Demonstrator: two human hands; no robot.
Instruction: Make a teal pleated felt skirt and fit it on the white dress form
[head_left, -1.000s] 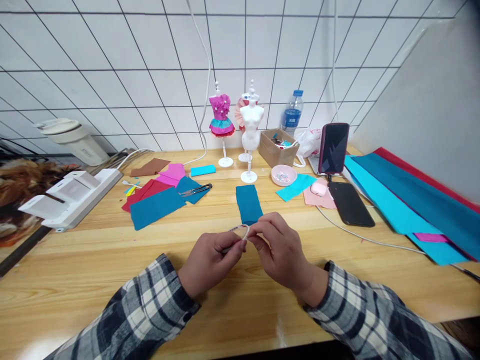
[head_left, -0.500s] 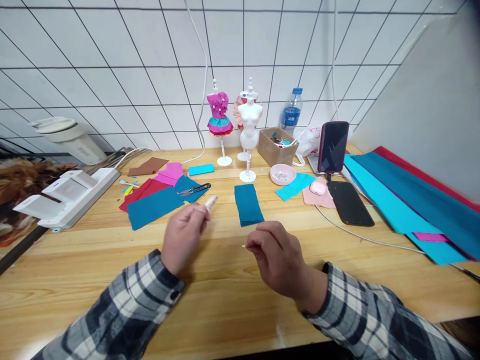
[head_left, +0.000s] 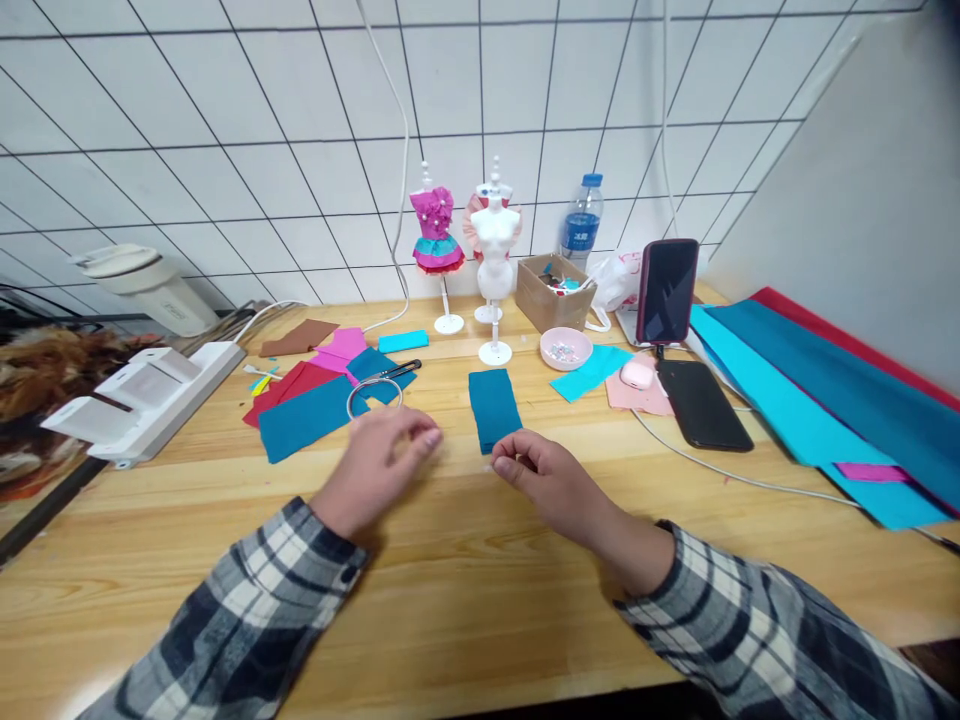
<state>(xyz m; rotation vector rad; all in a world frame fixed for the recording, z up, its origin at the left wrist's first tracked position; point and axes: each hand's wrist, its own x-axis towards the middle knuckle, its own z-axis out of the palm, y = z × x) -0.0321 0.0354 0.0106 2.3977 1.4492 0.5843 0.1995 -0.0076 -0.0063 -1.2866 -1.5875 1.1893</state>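
Note:
My left hand [head_left: 382, 460] lies palm down on the wooden table [head_left: 465, 590] with its fingers stretched out flat. A thin white loop of strip [head_left: 373, 397] sits just beyond its knuckles, over a teal cloth [head_left: 311, 415]; no finger closes on it. My right hand [head_left: 544, 475] is curled in a pinch, and whatever it holds is hidden. Its fingertips are at the near edge of a folded teal cloth piece [head_left: 493, 408].
Snips [head_left: 390, 373] lie on red, pink and teal scraps at the left. At the back stand a bare white dress form [head_left: 495, 250], a dressed one [head_left: 435, 235], a cardboard box [head_left: 553, 290], a bead dish [head_left: 566, 349] and a bottle [head_left: 583, 222]. Phones [head_left: 701, 400] and large cloth sheets [head_left: 825, 400] lie at the right.
The hands, joined on the white strip a second ago, have parted. The left hand carried the strip forward and left and flattened; the strip now curls into a loop. The right hand moved forward to the teal piece.

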